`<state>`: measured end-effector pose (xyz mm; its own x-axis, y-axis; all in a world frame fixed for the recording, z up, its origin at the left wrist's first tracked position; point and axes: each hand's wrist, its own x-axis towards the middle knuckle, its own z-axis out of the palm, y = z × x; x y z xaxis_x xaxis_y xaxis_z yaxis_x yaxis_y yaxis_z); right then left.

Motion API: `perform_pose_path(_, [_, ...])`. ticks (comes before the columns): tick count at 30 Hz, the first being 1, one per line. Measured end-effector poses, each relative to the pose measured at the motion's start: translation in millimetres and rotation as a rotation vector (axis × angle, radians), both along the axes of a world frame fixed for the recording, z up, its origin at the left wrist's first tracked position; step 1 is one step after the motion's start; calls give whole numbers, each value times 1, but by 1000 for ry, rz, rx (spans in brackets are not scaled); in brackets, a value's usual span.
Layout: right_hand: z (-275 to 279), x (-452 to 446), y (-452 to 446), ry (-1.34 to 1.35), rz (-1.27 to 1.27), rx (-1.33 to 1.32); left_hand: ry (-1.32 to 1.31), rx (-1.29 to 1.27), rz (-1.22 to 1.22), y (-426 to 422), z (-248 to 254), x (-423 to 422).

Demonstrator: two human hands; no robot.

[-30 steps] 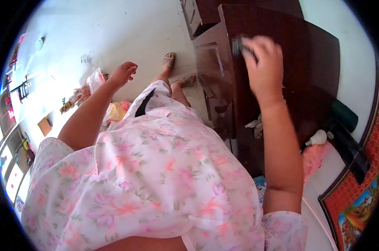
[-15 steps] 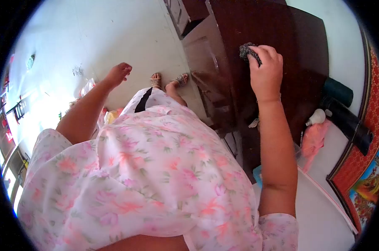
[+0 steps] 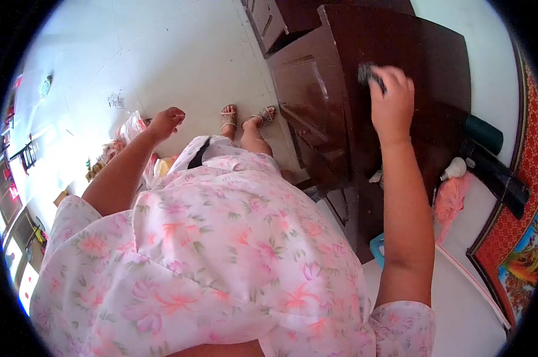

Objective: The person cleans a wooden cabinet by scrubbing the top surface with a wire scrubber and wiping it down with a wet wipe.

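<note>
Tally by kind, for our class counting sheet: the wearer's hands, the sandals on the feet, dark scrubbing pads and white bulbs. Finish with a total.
Left hand and right hand: 2
Sandals: 2
Dark scrubbing pad, in the right hand: 1
White bulb: 1
Total: 6

Left floor [image 3: 67, 143] glare-blown; curved black edges.

On my feed I see the scrubber [image 3: 366, 74] in the right hand [image 3: 394, 101] over the cabinet [image 3: 426, 53], a bulb [image 3: 457, 168] farther right, a plastic bag [image 3: 132, 126] leftward on the floor [image 3: 180, 53].
</note>
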<state>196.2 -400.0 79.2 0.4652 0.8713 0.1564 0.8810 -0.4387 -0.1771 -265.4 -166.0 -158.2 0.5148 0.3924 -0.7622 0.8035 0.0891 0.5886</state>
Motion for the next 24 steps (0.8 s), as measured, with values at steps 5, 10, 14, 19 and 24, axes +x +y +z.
perform_pose_path(5, [8, -32, -90, 117, -74, -220, 116, 12, 192, 16, 30, 11])
perform_pose_path(10, [-1, 2, 4, -24, -45, -43, 148, 37, 197, 19, 30, -5])
perform_pose_path(14, [0, -13, -26, -24, -33, -57, -20, 54, 158, 18, 31, -11])
perform_pose_path(19, [5, -31, -64, 56, -148, -167, 53, 17, 202, 18, 14, -28])
perform_pose_path(24, [-6, 13, 16, -26, -116, 1, -37, 22, 195, 17, -1, -49])
